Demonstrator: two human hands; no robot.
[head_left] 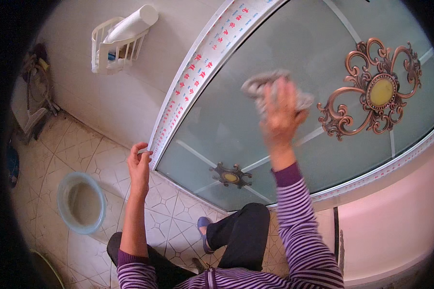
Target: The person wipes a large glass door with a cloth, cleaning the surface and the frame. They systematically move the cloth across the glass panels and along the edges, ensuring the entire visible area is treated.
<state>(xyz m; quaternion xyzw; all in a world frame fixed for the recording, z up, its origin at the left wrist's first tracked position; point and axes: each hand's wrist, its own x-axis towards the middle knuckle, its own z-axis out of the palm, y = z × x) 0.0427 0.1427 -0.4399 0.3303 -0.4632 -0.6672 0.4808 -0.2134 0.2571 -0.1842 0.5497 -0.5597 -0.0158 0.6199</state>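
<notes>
1 rag [259,85] under flat R grip [280,114] on glass [222,115]; L grip [139,166] half-curled nr frame [182,94], hold unclear.

Right hand [280,120], grey rag [261,86] blurring at two o'clock; pink panel [390,231] brightening at four; fisheye bowing white frame [192,77]; vignette darkening edges.

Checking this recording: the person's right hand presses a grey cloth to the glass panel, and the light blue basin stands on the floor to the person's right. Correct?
Not quite: the head view shows the light blue basin on the floor to the person's left. The right hand does press a grey cloth to the glass panel.
</notes>
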